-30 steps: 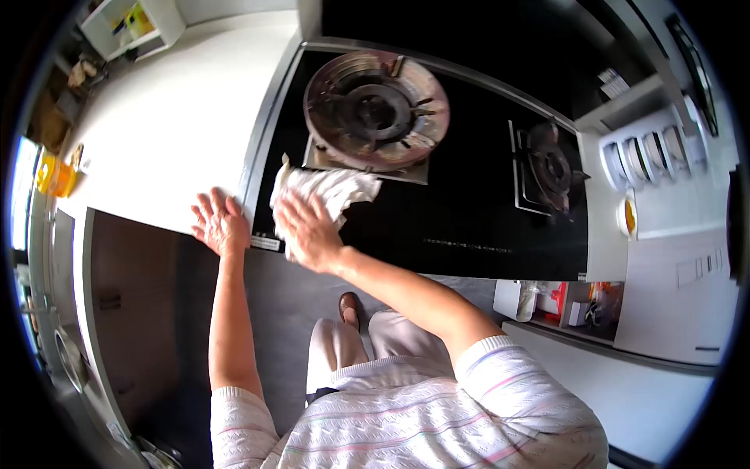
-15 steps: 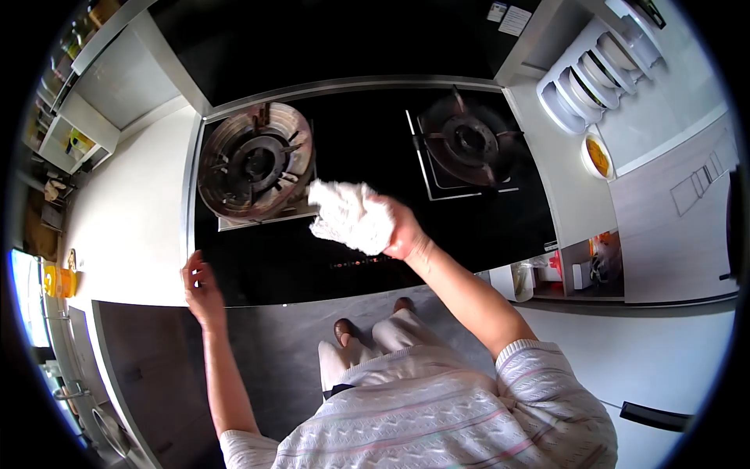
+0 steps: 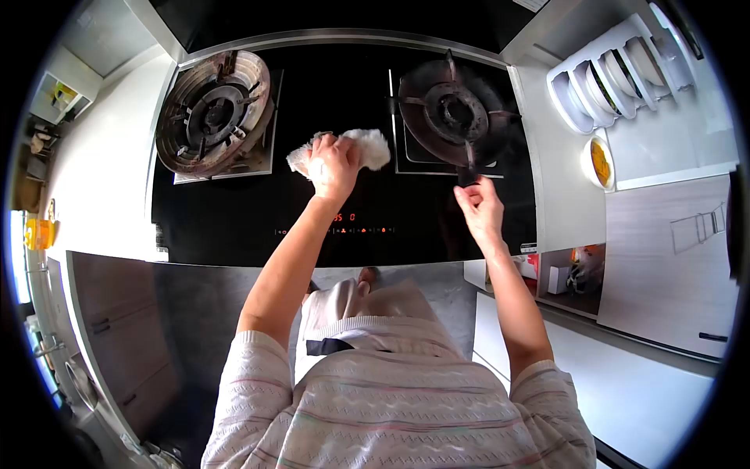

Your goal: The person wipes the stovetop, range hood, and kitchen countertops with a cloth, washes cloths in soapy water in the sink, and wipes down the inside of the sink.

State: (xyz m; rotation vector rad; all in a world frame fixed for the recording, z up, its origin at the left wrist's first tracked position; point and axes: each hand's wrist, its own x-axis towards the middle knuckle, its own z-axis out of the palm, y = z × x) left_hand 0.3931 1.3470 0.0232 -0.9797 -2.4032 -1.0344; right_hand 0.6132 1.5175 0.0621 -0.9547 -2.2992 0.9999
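My left hand (image 3: 334, 166) is closed over a crumpled white cloth (image 3: 373, 150), pressing it on the black glass cooktop (image 3: 328, 86) between the two burners. At the front of the right burner, my right hand (image 3: 481, 209) pinches the dark front prong of the round pan support (image 3: 494, 134). This support sits off-centre around the burner head (image 3: 456, 116) and looks slightly tilted. On the left, a stained metal pan support (image 3: 254, 117) surrounds the other burner (image 3: 214, 116).
Red digits (image 3: 344, 217) glow near the cooktop's front edge. To the right stand a white rack (image 3: 570, 98) holding plates and a bowl (image 3: 600, 164) with yellow contents. An open drawer (image 3: 574, 281) holds packets. A yellow container (image 3: 39, 234) is at far left.
The cloth has passed from my right hand to my left, which came in from the cooktop's left front. My right hand moved right to the pan support. The view shifted.
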